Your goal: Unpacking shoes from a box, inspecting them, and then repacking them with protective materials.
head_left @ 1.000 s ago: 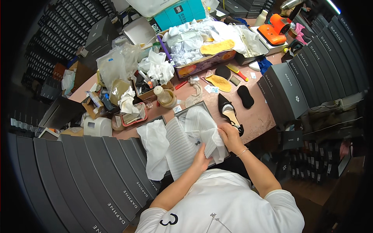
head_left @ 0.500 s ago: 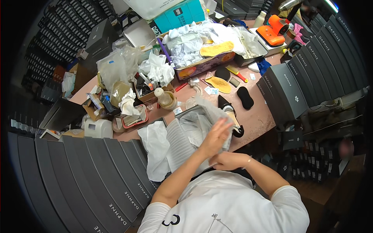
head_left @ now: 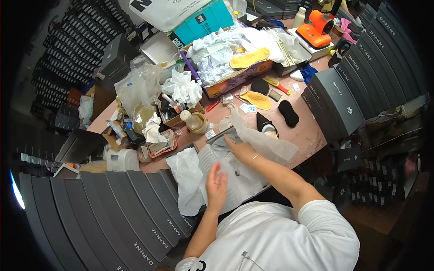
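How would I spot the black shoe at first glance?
On the pink table, find the person's right hand. Beyond it and to its right lies the black shoe, partly covered by white paper. Its pointed toe and pale insole distinguish it from the rounded, all-black pad nearby.

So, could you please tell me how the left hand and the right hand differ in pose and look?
The left hand is held open, nearer the body; the right hand reaches farther, toward the far edge of the grey box. The right hand's wrist wears a bracelet; the left hand's shows none. Both are ungloved.
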